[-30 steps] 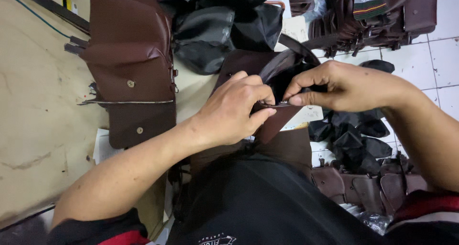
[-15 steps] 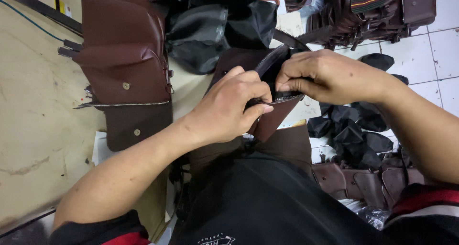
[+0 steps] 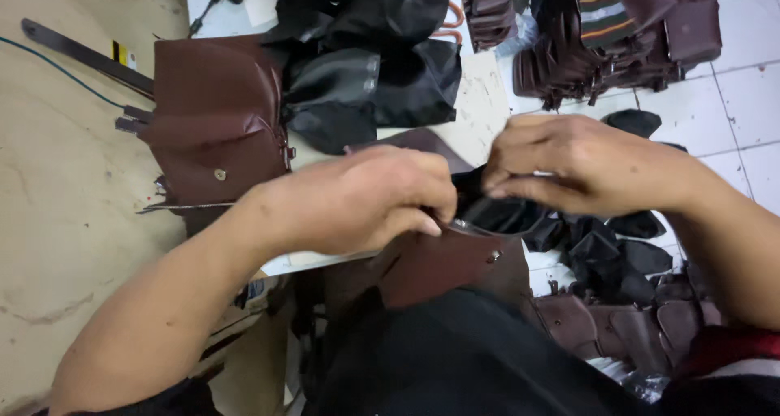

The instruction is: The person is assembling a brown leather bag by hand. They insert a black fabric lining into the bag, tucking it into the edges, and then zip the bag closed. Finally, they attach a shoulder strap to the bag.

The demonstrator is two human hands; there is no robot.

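My left hand (image 3: 366,201) and my right hand (image 3: 569,164) both grip a dark brown leather bag piece (image 3: 443,262) held over my lap. My left fingers curl over its upper edge. My right fingers pinch the black lining (image 3: 496,213) that sticks out of its top. A small metal snap (image 3: 492,257) shows on the brown leather just below my hands.
A brown leather bag with a snap (image 3: 215,123) lies on the wooden table (image 3: 57,180) at left. Black fabric pieces (image 3: 366,67) are heaped behind it. Finished brown bags (image 3: 617,34) are stacked on the white tiled floor (image 3: 747,99) at upper right, with more brown pieces (image 3: 617,322) at lower right.
Both hands have come closer to the camera with the brown piece. My right hand has shifted up and right, pulling at the black lining.
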